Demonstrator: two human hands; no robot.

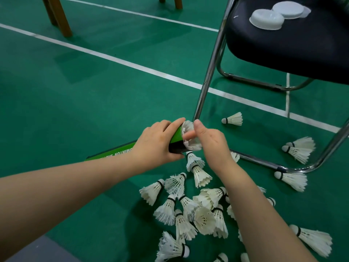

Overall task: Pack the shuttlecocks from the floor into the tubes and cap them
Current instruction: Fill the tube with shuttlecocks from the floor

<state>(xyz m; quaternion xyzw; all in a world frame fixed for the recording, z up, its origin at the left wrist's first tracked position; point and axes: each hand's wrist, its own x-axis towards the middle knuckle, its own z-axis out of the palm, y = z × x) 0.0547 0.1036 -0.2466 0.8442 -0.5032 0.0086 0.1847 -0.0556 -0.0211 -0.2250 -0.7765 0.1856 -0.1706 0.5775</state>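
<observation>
My left hand grips the open end of a green and black shuttlecock tube that lies slanted just above the floor. A white feather shuttlecock sticks out of the tube's mouth. My right hand is at that mouth, fingers on the feathers and thumb raised. Several loose shuttlecocks lie heaped on the green floor below my hands. Others lie scattered to the right. White tube caps sit on the chair seat at the upper right.
A folding chair with a dark seat and chrome legs stands at the right, one leg running down just behind my hands. Wooden furniture legs stand at the top left. White court lines cross the green floor.
</observation>
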